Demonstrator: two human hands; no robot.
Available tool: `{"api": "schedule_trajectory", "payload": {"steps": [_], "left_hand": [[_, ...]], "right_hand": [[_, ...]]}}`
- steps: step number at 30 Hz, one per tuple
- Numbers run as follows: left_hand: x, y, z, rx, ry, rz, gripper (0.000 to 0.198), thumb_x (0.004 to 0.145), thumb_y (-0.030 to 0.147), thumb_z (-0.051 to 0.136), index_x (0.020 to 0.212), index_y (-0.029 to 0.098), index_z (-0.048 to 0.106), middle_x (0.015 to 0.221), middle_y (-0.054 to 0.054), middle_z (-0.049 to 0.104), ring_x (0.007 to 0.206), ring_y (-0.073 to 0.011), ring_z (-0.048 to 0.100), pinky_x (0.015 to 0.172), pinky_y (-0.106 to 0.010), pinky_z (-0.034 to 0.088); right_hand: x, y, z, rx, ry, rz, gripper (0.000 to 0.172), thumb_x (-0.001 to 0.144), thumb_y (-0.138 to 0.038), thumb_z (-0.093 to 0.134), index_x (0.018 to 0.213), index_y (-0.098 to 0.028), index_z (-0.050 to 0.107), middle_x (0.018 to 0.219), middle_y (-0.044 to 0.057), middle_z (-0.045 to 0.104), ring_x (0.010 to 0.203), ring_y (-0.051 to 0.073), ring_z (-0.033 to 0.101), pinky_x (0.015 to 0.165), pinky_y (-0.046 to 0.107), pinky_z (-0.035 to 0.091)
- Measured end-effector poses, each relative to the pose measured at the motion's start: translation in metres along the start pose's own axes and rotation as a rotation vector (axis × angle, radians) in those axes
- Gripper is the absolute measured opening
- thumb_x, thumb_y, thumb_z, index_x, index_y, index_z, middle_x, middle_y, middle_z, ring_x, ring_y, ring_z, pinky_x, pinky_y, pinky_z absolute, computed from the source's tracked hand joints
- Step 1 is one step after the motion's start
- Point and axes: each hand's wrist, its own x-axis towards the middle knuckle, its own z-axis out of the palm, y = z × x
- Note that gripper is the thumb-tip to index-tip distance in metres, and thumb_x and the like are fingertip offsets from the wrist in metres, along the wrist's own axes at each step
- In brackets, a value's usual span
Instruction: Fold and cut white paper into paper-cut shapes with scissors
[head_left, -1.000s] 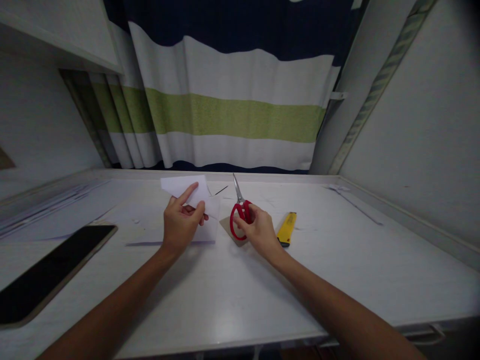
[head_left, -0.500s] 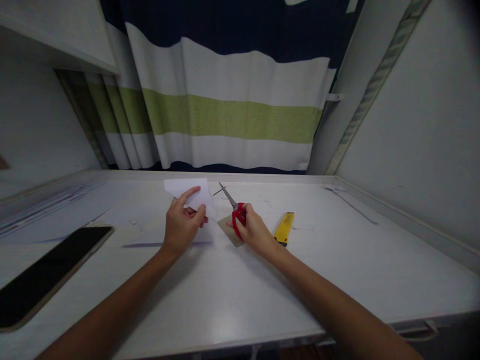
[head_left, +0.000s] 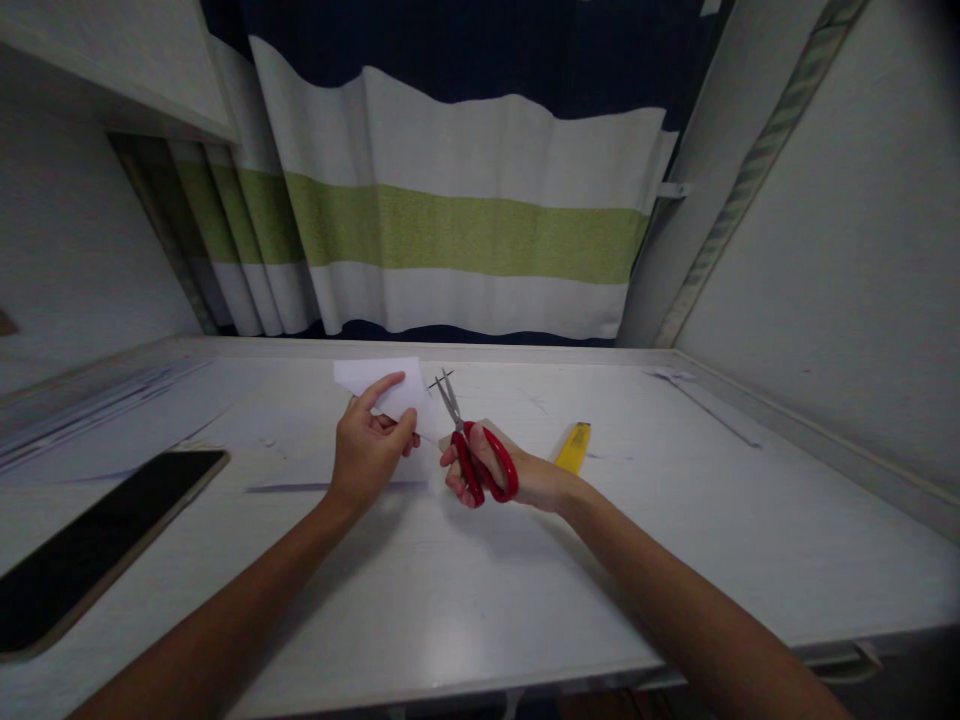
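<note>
My left hand pinches a white sheet of paper between thumb and fingers, raised over the desk. To its right, my right hand is turned palm up, with thumb and fingers in the handles of red scissors. The scissor blades point up and away, slightly apart, just right of the paper and not touching it. A thin dark stick-like object lies behind the blades. Partly covered by my right wrist, a yellow cutter lies on the desk.
A black phone lies at the left of the white desk. More paper sheets spread over the back left. A thin strip lies at the back right. Behind the desk hangs a striped curtain.
My right hand has rolled over to palm up, and the scissors have turned with it, their blades now parted. My left hand and the paper have hardly moved.
</note>
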Motion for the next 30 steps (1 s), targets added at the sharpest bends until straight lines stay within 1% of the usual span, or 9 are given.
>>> {"api": "schedule_trajectory", "payload": {"steps": [3, 6, 12, 15, 22, 25, 30], "left_hand": [[0.002, 0.000, 0.000, -0.054, -0.009, -0.028, 0.051, 0.066, 0.021, 0.057, 0.115, 0.009, 0.046, 0.041, 0.006, 0.047, 0.037, -0.0095, 0.052, 0.039, -0.017, 0.042], [0.004, -0.001, 0.001, -0.100, -0.012, -0.048, 0.051, 0.065, 0.020, 0.057, 0.114, 0.008, 0.047, 0.037, 0.006, 0.047, 0.035, -0.0089, 0.049, 0.039, -0.017, 0.040], [0.004, -0.002, 0.002, -0.119, -0.051, -0.102, 0.051, 0.065, 0.020, 0.057, 0.113, 0.007, 0.047, 0.034, 0.007, 0.045, 0.036, -0.0090, 0.049, 0.042, -0.018, 0.041], [0.002, -0.001, 0.002, -0.125, -0.077, -0.119, 0.051, 0.066, 0.020, 0.057, 0.114, 0.007, 0.047, 0.034, 0.007, 0.045, 0.036, -0.0092, 0.049, 0.042, -0.018, 0.040], [-0.008, 0.007, 0.006, -0.149, -0.121, -0.167, 0.052, 0.065, 0.020, 0.058, 0.113, 0.007, 0.046, 0.034, 0.008, 0.044, 0.035, -0.0093, 0.048, 0.041, -0.018, 0.039], [-0.011, 0.009, 0.007, -0.150, -0.137, -0.184, 0.054, 0.064, 0.020, 0.058, 0.114, 0.006, 0.045, 0.034, 0.008, 0.045, 0.036, -0.0100, 0.050, 0.041, -0.018, 0.040], [-0.013, 0.011, 0.009, -0.155, -0.138, -0.186, 0.055, 0.063, 0.021, 0.059, 0.114, 0.006, 0.046, 0.037, 0.007, 0.045, 0.035, -0.0101, 0.050, 0.039, -0.018, 0.039]], "right_hand": [[-0.005, -0.005, 0.001, -0.114, -0.024, 0.026, 0.051, 0.077, -0.061, 0.025, 0.083, -0.014, 0.045, 0.058, -0.001, 0.048, 0.051, 0.008, 0.046, 0.051, 0.023, 0.037], [-0.008, -0.010, 0.000, -0.158, -0.048, 0.049, 0.054, 0.077, -0.061, 0.024, 0.086, -0.013, 0.047, 0.056, 0.000, 0.050, 0.049, 0.009, 0.047, 0.050, 0.023, 0.039], [-0.008, -0.008, 0.000, -0.088, -0.092, 0.099, 0.053, 0.078, -0.060, 0.023, 0.085, -0.013, 0.047, 0.060, 0.002, 0.052, 0.048, 0.008, 0.048, 0.047, 0.023, 0.039], [-0.006, -0.006, 0.002, -0.055, -0.060, 0.111, 0.054, 0.077, -0.062, 0.022, 0.083, -0.013, 0.046, 0.062, 0.003, 0.053, 0.047, 0.008, 0.048, 0.046, 0.023, 0.039], [-0.004, -0.009, 0.007, -0.026, -0.008, 0.070, 0.053, 0.076, -0.063, 0.022, 0.081, -0.014, 0.043, 0.059, 0.002, 0.053, 0.046, 0.009, 0.048, 0.047, 0.024, 0.039], [-0.004, -0.008, 0.008, -0.033, -0.008, 0.063, 0.055, 0.077, -0.062, 0.020, 0.077, -0.014, 0.045, 0.054, 0.002, 0.050, 0.048, 0.010, 0.048, 0.049, 0.024, 0.039], [-0.002, -0.003, 0.005, -0.075, -0.062, 0.075, 0.063, 0.078, -0.062, 0.012, 0.062, -0.013, 0.049, 0.052, 0.004, 0.050, 0.051, 0.010, 0.048, 0.053, 0.024, 0.041]]}}
